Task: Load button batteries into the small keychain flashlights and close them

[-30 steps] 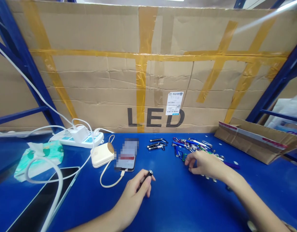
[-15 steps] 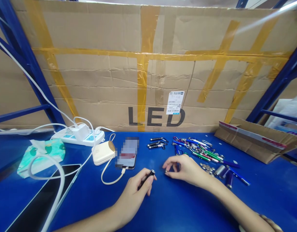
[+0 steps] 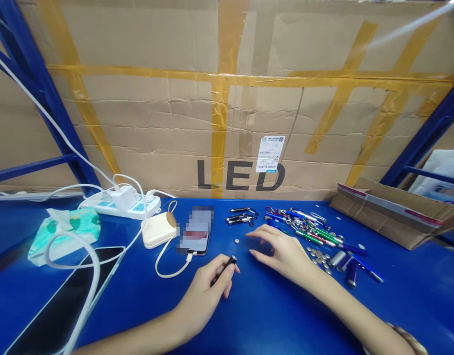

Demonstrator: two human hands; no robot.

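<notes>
My left hand (image 3: 208, 291) rests on the blue table (image 3: 271, 310), its fingers wrapped round a small black flashlight (image 3: 224, 266) that points up and away. My right hand (image 3: 282, 251) hovers just right of it, fingers spread and holding nothing. A small silver button cell (image 3: 236, 241) lies on the table a little left of my right fingertips. Behind my right hand is a heap of coloured keychain flashlights (image 3: 304, 227). Several button cells (image 3: 318, 256) and loose blue and silver tubes (image 3: 345, 264) lie to its right. A few dark flashlights (image 3: 241, 217) lie farther back.
A phone (image 3: 197, 231) on a cable, a cream power bank (image 3: 158, 229) and a white power strip (image 3: 119, 204) sit at the left, with a tissue pack (image 3: 66, 234) and a dark tablet (image 3: 60, 305). A flat cardboard box (image 3: 393, 212) lies at right. A taped "LED" carton (image 3: 227, 98) stands behind.
My right hand came left from the flashlight heap toward my left hand, then opened its fingers; a button cell now lies on the table by its fingertips. My left hand stayed put.
</notes>
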